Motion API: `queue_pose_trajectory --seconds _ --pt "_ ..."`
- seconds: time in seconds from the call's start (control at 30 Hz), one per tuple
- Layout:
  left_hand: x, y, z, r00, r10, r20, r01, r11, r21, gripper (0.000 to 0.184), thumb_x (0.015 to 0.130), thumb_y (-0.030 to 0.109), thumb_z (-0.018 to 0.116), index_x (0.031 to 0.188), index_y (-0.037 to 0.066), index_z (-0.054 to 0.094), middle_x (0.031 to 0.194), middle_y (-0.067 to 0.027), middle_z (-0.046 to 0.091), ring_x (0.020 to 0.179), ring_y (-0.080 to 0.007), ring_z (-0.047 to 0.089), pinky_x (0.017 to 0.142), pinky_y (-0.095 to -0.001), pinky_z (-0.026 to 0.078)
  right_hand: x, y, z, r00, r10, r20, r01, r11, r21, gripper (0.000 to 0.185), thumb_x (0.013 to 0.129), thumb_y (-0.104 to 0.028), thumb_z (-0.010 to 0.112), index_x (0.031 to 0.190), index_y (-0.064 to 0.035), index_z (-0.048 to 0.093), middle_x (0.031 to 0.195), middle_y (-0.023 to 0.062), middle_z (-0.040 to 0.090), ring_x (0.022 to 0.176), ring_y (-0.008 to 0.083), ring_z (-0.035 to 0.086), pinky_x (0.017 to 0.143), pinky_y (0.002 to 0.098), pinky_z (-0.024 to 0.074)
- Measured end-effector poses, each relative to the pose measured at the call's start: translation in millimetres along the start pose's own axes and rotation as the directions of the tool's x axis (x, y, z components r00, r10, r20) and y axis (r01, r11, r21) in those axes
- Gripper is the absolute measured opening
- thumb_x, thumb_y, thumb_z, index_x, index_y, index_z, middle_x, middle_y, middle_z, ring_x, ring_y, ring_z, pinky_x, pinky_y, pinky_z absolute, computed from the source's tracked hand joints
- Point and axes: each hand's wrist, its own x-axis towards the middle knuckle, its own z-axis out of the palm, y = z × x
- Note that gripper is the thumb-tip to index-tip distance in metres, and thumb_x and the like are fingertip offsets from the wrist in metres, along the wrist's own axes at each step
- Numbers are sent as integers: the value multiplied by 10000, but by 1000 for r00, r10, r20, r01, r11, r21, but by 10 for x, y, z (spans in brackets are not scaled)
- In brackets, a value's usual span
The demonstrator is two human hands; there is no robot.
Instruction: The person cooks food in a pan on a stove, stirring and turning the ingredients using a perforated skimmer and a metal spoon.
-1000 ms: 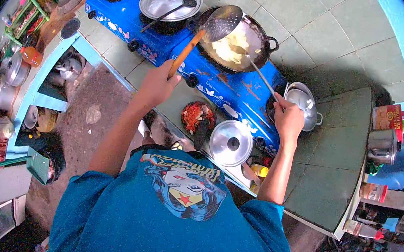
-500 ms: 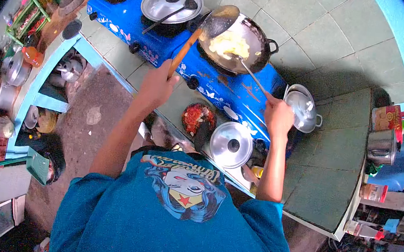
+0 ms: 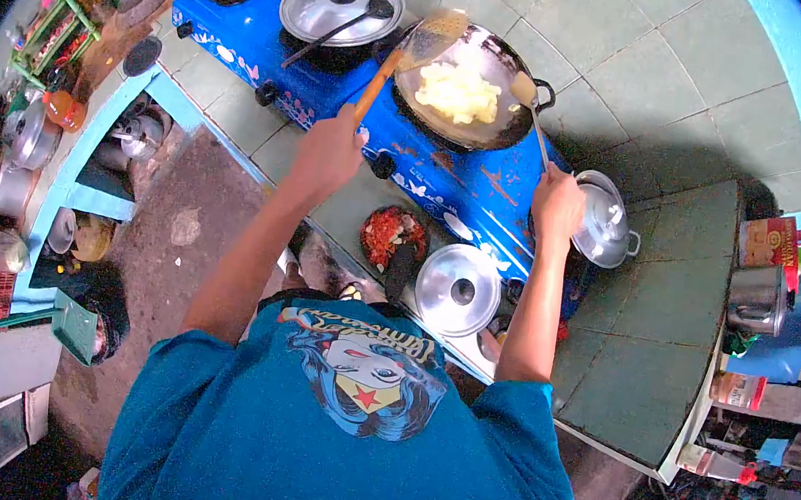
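My left hand is closed around the wooden handle of a skimmer; its perforated head hangs over the left rim of the wok. In my right hand is a thin-handled metal spatula, its blade raised at the wok's right rim, beside the loop handle. Pale yellow chunks of food lie heaped in the middle of the wok, which sits on the blue gas stove.
A lidded pot with a black ladle across it stands left of the wok. Nearer me are a mortar of red paste and a silver lid. Silver pans sit right of the stove, by a raised tiled counter.
The spatula has come out of the food and swung right to the wok's rim. The skimmer head has shifted slightly left and tilted, showing its holes.
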Motion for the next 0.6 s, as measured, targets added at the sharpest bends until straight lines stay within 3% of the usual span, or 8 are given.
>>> queue_pose_trajectory --seconds 0.07,0.2,0.27,0.3,0.33,0.4,0.53,0.6 --pt "67 46 62 998 -49 49 49 999 6 268 811 156 591 963 -32 475 782 -231 611 775 -409 594 667 -493 456 30 -14 70 999 41 19 -41 999 -15 229 833 -237 510 949 -138 680 824 198 638 796 396 614 728 474 493" --pt "151 -2 285 993 -67 100 67 998 0 271 804 165 602 937 -43 491 778 -231 614 779 -402 600 683 -485 466 37 16 232 982 -60 177 43 994 98 234 801 -239 540 903 -92 691 800 217 637 814 377 622 713 445 496" --pt "151 22 328 991 -89 102 94 994 -49 278 799 175 611 920 -49 498 777 -229 614 777 -396 603 690 -479 468 22 33 330 951 -34 308 -87 924 372 232 789 -221 564 924 -81 691 745 202 643 731 309 653 662 385 501" --pt "161 -7 352 991 -89 102 95 994 -49 278 799 175 611 920 -49 498 777 -229 614 777 -396 603 690 -479 468 -30 -49 217 921 -16 390 -167 887 431 255 795 -209 578 995 -86 677 630 136 631 545 193 616 527 314 474" --pt "179 -39 374 985 -111 129 127 984 -124 275 798 180 614 913 -44 503 776 -226 615 777 -397 601 688 -474 466 -47 -29 231 921 -16 390 -167 887 431 255 795 -209 578 995 -86 677 630 136 631 545 193 616 527 314 474" --pt "186 -111 394 979 -131 159 161 967 -198 271 798 185 617 906 -39 509 774 -223 615 777 -399 599 685 -470 463 -70 23 263 865 14 502 -317 791 524 263 812 -190 575 1030 -74 666 539 59 572 422 101 501 407 264 394" --pt "112 -130 231 954 -199 226 271 895 -355 226 799 172 619 859 -20 515 727 -164 610 695 -305 607 615 -403 455 -168 89 151 855 -3 519 -359 720 595 275 817 -180 586 1059 -71 654 517 22 537 392 73 448 358 249 331" --pt "39 -112 159 946 -205 252 301 847 -438 208 800 164 618 846 -10 514 704 -134 604 654 -259 601 587 -376 448 -203 97 88 866 -19 500 -333 723 605 305 849 -158 551 1116 -21 608 529 -18 501 375 40 365 328 209 245"
